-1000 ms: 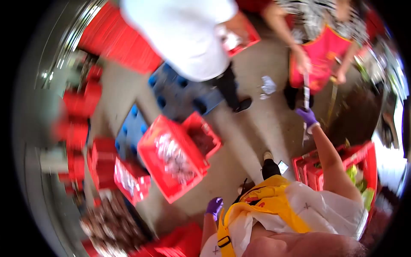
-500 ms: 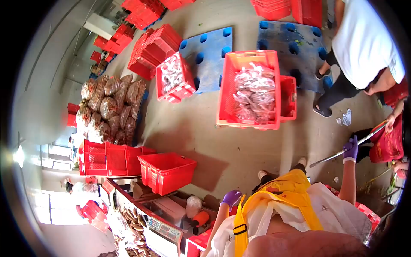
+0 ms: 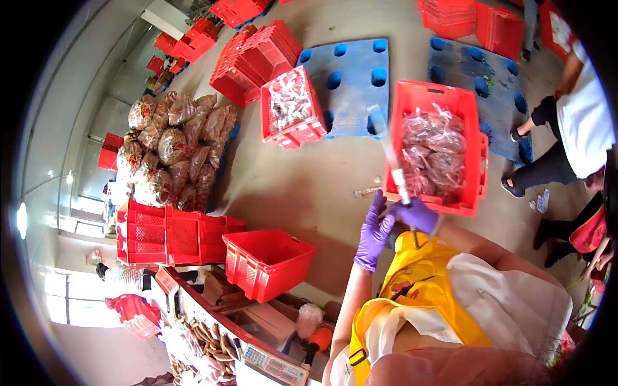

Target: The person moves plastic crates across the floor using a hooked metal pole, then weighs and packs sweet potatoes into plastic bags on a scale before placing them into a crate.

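My right hand, in a purple glove, is closed round a thin metal rod. The rod points away from me, its far end smeared by motion and its lower end near my yellow apron. Just left of it, my left hand, also purple-gloved, has its fingers stretched out and holds nothing. Beyond both hands stands a red crate full of clear plastic bags with reddish-brown contents. The rod passes in front of the crate's left side; whether they touch I cannot tell.
Blue pallets lie on the floor ahead, beside another filled red crate. Bagged goods are piled at left. Red crates and a counter with a scale flank my left. A person in a white shirt stands at right.
My right hand has swung left with the rod, away from another person's hand that was also on it. My left hand has risen to beside my right. The view has shifted.
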`<action>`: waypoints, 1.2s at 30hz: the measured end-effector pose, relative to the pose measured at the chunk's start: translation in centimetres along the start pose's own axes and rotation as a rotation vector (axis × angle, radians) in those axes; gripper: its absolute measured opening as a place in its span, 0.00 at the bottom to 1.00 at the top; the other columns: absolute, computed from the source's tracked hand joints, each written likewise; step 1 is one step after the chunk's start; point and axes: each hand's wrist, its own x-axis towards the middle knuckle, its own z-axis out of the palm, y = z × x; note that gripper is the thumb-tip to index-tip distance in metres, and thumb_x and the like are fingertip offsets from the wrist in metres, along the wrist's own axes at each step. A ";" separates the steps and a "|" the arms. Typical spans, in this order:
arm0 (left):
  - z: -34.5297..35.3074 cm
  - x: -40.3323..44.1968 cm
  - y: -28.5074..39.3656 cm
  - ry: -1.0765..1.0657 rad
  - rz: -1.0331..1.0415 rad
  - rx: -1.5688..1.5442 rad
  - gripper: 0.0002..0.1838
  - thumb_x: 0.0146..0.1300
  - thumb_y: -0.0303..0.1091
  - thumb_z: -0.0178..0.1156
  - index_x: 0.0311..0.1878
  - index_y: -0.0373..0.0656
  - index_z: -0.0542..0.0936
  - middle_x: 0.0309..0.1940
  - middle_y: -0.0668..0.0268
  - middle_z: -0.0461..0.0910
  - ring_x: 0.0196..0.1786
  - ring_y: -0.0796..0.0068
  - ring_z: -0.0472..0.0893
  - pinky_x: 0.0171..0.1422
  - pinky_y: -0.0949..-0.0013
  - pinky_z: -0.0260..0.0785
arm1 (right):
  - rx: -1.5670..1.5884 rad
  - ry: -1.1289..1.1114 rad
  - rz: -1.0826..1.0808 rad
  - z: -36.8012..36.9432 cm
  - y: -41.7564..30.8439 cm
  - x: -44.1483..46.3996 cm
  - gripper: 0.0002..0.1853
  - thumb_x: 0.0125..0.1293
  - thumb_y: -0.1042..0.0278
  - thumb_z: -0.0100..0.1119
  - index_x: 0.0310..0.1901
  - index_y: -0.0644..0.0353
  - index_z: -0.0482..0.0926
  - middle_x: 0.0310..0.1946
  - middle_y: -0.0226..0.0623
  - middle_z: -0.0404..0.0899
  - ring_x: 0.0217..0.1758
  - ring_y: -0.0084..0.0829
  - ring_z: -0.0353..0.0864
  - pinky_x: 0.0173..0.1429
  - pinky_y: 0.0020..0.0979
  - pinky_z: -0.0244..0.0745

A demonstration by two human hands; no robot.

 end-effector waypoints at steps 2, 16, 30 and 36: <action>-2.8 2.9 1.5 0.092 0.001 -0.101 0.30 0.70 0.36 0.57 0.71 0.36 0.62 0.66 0.59 0.67 0.65 0.73 0.67 0.70 0.70 0.57 | -0.312 -0.131 -0.039 4.2 -3.3 3.9 0.09 0.64 0.62 0.56 0.35 0.58 0.82 0.27 0.38 0.82 0.28 0.32 0.80 0.31 0.34 0.73; -30.4 9.7 6.8 0.843 0.031 0.087 0.25 0.74 0.49 0.48 0.43 0.33 0.80 0.40 0.60 0.82 0.46 0.70 0.78 0.59 0.64 0.68 | -0.832 -0.815 -0.313 23.6 -8.7 31.7 0.17 0.61 0.56 0.58 0.51 0.47 0.79 0.33 0.45 0.82 0.36 0.48 0.82 0.42 0.45 0.76; -72.8 31.5 11.4 0.596 -0.207 -0.219 0.20 0.73 0.45 0.48 0.50 0.39 0.81 0.45 0.61 0.82 0.46 0.73 0.80 0.51 0.68 0.74 | -0.806 -0.439 -0.164 32.9 -10.9 64.1 0.20 0.61 0.55 0.62 0.50 0.59 0.81 0.44 0.46 0.82 0.47 0.46 0.81 0.56 0.39 0.74; -82.9 45.5 14.7 0.459 -0.275 -0.422 0.18 0.70 0.41 0.55 0.59 0.46 0.77 0.48 0.67 0.81 0.46 0.76 0.79 0.53 0.70 0.69 | -0.415 0.009 -0.038 36.4 -17.6 73.2 0.11 0.64 0.62 0.62 0.42 0.59 0.84 0.33 0.39 0.85 0.34 0.24 0.82 0.42 0.29 0.77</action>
